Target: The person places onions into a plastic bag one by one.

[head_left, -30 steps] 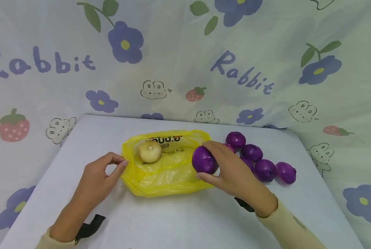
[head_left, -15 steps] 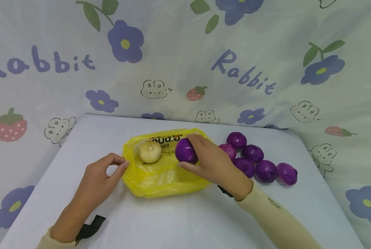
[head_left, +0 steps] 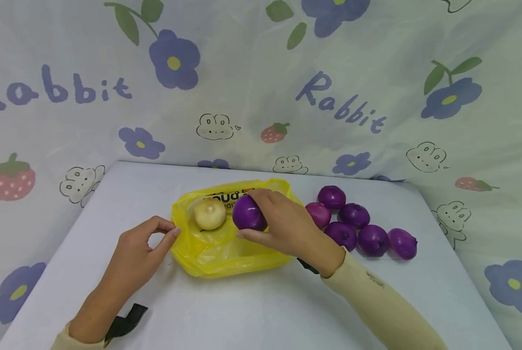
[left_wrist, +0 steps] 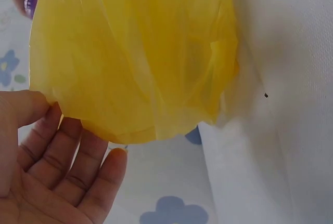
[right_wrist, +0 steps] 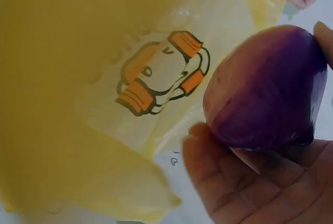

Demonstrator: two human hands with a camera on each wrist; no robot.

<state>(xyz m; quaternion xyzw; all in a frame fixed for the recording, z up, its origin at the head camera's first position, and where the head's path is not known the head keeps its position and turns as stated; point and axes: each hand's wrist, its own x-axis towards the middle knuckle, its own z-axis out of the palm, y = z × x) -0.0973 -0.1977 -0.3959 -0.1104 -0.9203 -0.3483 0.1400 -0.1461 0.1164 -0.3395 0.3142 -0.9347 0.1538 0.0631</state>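
L hand (head_left: 139, 253) fingers pinch yellow bag (head_left: 239, 264) at its left rim, prob. to keep mouth spread. R hand (head_left: 289, 226) fingers grip purple onion (head_left: 246, 214) above bag, approx. side-on. Pale onion (head_left: 209, 214) w/in bag rim; spare onions (head_left: 353, 215) R of bag on tabletop (head_left: 252, 311), handy for R hand.

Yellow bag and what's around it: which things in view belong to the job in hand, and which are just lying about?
Job in hand:
yellow bag, its edge pinched by the left hand
purple onion, gripped by the right hand
pale onion, in the bag
six loose purple onions, probably, though untouched

Just there:
dark speck on the white table
patterned backdrop
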